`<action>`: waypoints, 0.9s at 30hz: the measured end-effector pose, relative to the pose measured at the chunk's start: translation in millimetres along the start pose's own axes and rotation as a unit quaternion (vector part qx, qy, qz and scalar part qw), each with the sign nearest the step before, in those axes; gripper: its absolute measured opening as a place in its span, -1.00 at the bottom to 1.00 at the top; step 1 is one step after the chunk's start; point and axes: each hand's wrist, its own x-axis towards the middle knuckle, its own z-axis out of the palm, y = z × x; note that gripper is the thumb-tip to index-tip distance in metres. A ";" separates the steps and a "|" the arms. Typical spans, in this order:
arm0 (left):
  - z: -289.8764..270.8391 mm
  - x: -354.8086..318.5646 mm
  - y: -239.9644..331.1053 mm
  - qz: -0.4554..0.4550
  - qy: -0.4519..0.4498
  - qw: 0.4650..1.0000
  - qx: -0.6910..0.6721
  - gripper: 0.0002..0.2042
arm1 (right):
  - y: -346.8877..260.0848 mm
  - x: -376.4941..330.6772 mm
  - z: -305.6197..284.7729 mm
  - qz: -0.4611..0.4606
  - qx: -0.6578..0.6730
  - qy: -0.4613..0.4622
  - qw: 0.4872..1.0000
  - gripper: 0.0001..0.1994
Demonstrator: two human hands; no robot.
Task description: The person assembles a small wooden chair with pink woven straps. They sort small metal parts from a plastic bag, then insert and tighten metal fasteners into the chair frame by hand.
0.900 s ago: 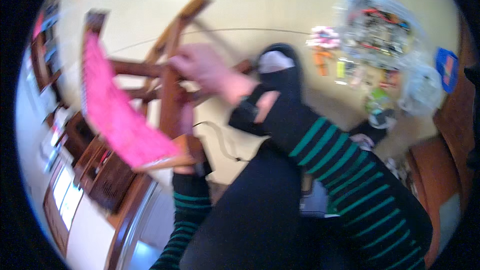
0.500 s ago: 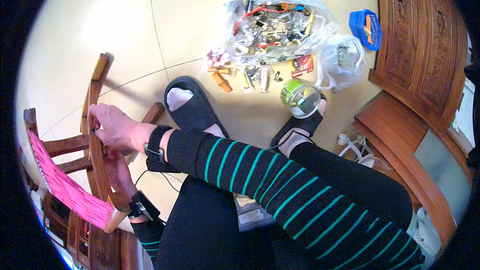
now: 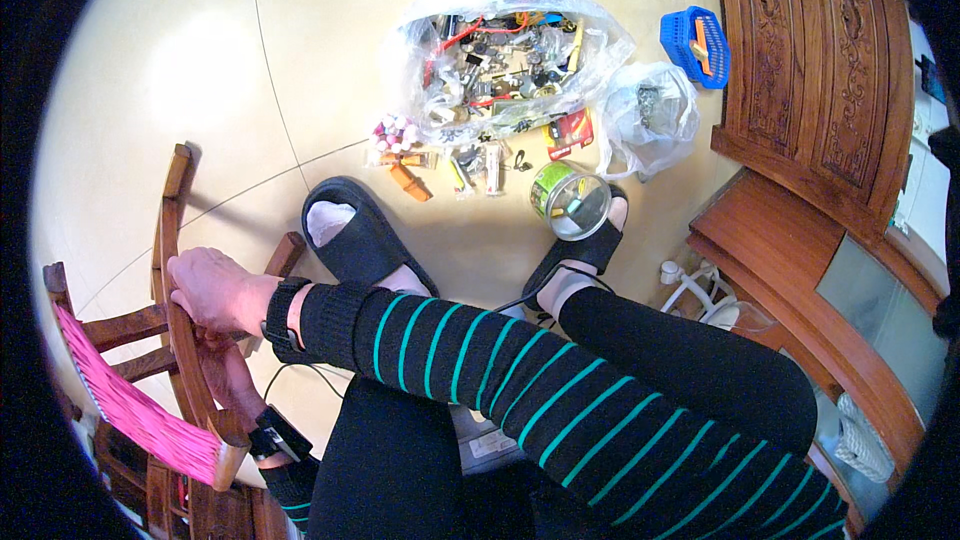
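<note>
A wooden folding stool [image 3: 185, 350] with a pink woven seat [image 3: 150, 415] lies tipped on its side at the left. Across my lap my right arm reaches to it, and my right hand [image 3: 215, 288] rests at one of its long bars with fingers curled in; whatever they grip is hidden. Just below, my left hand [image 3: 230, 378] is closed at the same bar, its fingertips partly covered by the wood and the right hand. Both wrists wear black straps, and a thin dark cable [image 3: 310, 368] runs near the left one.
An open clear plastic bag [image 3: 600, 45] of mixed small hardware lies on the floor ahead. Around it are a knotted white bag [image 3: 650, 125], a blue basket [image 3: 680, 45], a clear tub with a green label [image 3: 553, 190] and small packets [image 3: 492, 168]. Carved wooden furniture [image 3: 790, 70] stands at right.
The view has shifted, so the floor items sit farther left. My right hand has come lower along the bar, closer to the left hand, and its fingers look more tightly curled.
</note>
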 end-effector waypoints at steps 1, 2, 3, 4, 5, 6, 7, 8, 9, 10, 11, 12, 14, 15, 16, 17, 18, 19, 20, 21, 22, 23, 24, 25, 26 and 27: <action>1.3 -0.4 -0.4 0.002 0.018 1.000 0.004 -0.63 | 0.6 0.1 0.6 -0.008 -0.008 0.004 1.000 -0.82; 1.2 -0.1 -0.2 0.011 0.042 0.999 0.024 -0.64 | 1.1 0.4 1.6 -0.015 -0.015 0.007 1.000 -0.83; -0.1 0.9 0.0 0.008 0.052 0.999 0.014 -0.64 | 1.9 1.3 2.5 -0.035 -0.036 0.011 0.999 -0.84; -2.4 2.8 -0.4 0.012 0.067 0.998 0.019 -0.65 | 2.9 2.7 3.4 -0.056 -0.057 0.015 0.997 -0.84; -5.9 4.8 0.8 0.005 0.058 0.998 0.000 -0.65 | 4.1 4.2 4.3 -0.067 -0.082 0.013 0.994 -0.85; -10.2 7.2 0.6 -0.003 0.049 0.999 -0.018 -0.66 | 5.6 6.3 4.8 -0.084 -0.087 0.007 0.993 -0.85; -14.9 10.2 2.9 -0.023 0.016 0.998 -0.060 -0.67 | 7.5 9.0 4.6 -0.093 -0.096 -0.005 0.991 -0.85; -19.8 13.1 3.4 -0.017 0.012 0.997 -0.073 -0.67 | 9.6 11.1 3.8 -0.094 -0.107 -0.020 0.990 -0.84; -24.4 15.8 4.0 -0.052 -0.035 0.988 -0.138 -0.68 | 11.5 11.4 2.8 -0.128 -0.119 -0.013 0.985 -0.83; -28.4 18.3 4.5 -0.061 -0.051 0.982 -0.174 -0.68 | 13.0 11.2 1.3 -0.154 -0.132 -0.009 0.979 -0.82; -32.0 19.7 4.6 -0.046 -0.074 0.982 -0.170 -0.68 | 13.6 11.3 -0.5 -0.174 -0.154 -0.018 0.972 -0.81; -34.4 21.1 4.8 -0.082 -0.082 0.966 -0.230 -0.69 | 13.6 10.3 -2.7 -0.173 -0.126 -0.011 0.977 -0.82; -37.3 21.0 5.1 -0.092 -0.133 0.959 -0.233 -0.69 | 11.9 8.0 -8.1 -0.151 -0.090 -0.023 0.984 -0.82; -37.8 20.7 5.2 -0.097 -0.091 0.959 -0.250 -0.69 | 10.2 4.9 -10.1 -0.133 -0.047 -0.019 0.990 -0.82; -37.8 20.4 5.6 -0.086 -0.073 0.967 -0.227 -0.69 | 8.5 1.9 -12.0 -0.106 -0.007 -0.018 0.994 -0.81; -37.9 19.9 5.6 -0.069 -0.112 0.974 -0.187 -0.69 | 6.7 -1.1 -13.5 -0.061 0.028 -0.023 0.997 -0.80; -38.1 19.8 6.1 -0.085 -0.106 0.969 -0.206 -0.69 | 5.1 -3.4 -14.2 -0.049 0.037 -0.001 0.998 -0.80; -38.7 19.8 5.9 -0.095 -0.155 0.961 -0.208 -0.69 | 3.4 -4.1 -14.1 -0.020 0.041 0.016 0.999 -0.79; -39.8 20.1 6.1 -0.093 -0.188 0.958 -0.198 -0.69 | 2.3 -4.9 -13.3 0.010 0.042 0.031 0.999 -0.76; -41.1 20.8 6.0 -0.085 -0.181 0.962 -0.184 -0.68 | 2.3 -3.6 -12.7 0.005 0.024 0.011 1.000 -0.74; -43.3 20.5 6.0 -0.066 -0.157 0.973 -0.159 -0.67 | 2.4 -1.2 -11.7 -0.001 0.003 -0.010 1.000 -0.73; -44.6 22.0 6.1 -0.041 -0.109 0.985 -0.128 -0.67 | 2.8 0.5 -10.0 0.000 -0.022 -0.031 0.999 -0.71; -46.3 22.3 6.0 -0.049 -0.135 0.981 -0.127 -0.66 | 3.0 1.9 -7.8 -0.003 -0.012 -0.024 1.000 -0.72; -47.3 23.1 6.2 -0.053 -0.137 0.982 -0.121 -0.65 | 2.8 2.2 -5.0 0.001 -0.006 -0.017 1.000 -0.73; -48.1 23.0 6.4 -0.041 -0.103 0.989 -0.097 -0.65 | 2.8 2.5 -2.9 0.013 -0.002 -0.014 1.000 -0.74; -48.0 22.8 6.4 -0.058 -0.124 0.982 -0.133 -0.64 | 3.1 3.5 -2.1 -0.004 -0.002 -0.001 1.000 -0.75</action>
